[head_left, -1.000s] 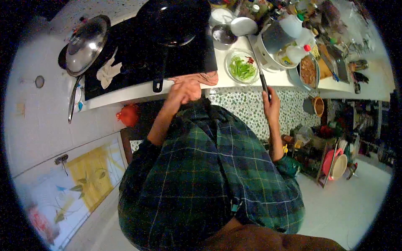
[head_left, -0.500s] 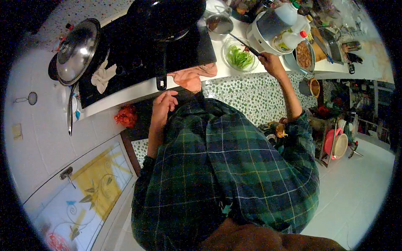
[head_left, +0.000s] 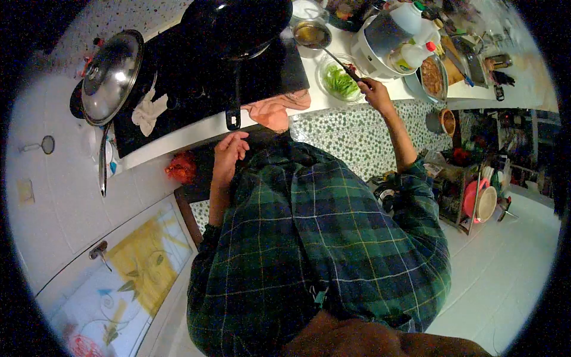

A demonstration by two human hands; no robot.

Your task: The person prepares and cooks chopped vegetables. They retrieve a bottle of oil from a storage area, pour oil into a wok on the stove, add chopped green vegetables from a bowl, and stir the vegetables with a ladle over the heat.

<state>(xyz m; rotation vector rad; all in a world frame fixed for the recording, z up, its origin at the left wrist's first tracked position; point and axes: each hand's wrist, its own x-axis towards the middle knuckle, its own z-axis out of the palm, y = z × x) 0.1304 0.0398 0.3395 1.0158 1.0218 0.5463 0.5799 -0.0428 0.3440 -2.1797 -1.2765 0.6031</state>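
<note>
Grip (head_left: pixel 373 94) around black-handled, amber-filled ladle (head_left: pixel 313 35).

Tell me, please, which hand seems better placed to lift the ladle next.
Right, most likely: the right hand grips the ladle by its dark handle, beside the greens. The left hand shows nothing in its grip and is nearer the pan handle.

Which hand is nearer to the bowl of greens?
The right hand, holding the ladle beside the bowl; the left hand is farther off, near the pan handle.
</note>
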